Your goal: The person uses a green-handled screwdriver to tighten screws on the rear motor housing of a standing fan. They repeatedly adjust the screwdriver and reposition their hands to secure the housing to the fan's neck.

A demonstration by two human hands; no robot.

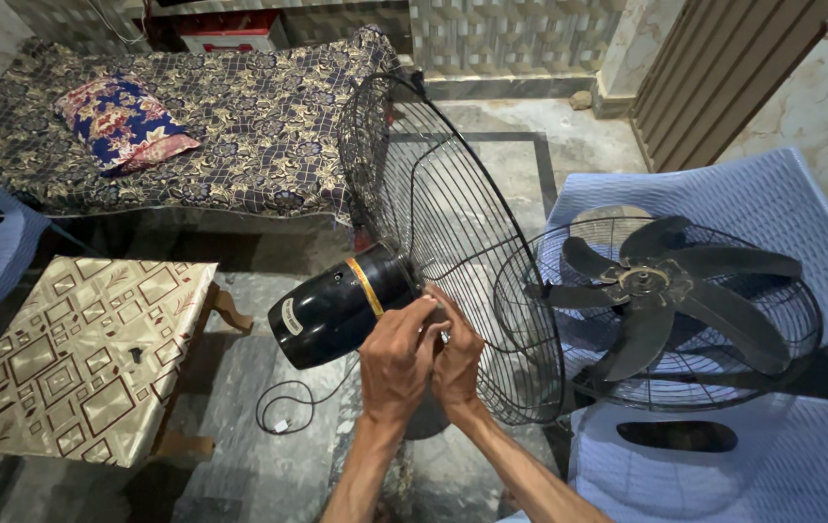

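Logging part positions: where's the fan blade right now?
In the head view, the fan blade lies at the right inside the loose grille, which rests on a pale blue plastic chair, right of the mounted rear grille.

The left hand [396, 360] and right hand [456, 360] cover the spot where the fan motor [336, 308] meets the rear grille [453, 223]; whatever the fingers pinch there, perhaps a small fastener, stays hidden. The fan's stand lies behind the forearms.

You have a pale blue plastic chair [772, 208] at your right carrying a black wire fan guard [772, 373] with a dark six-blade propeller [671, 291] in it. The grey stone floor [268, 465] holds a black cord [283, 412].
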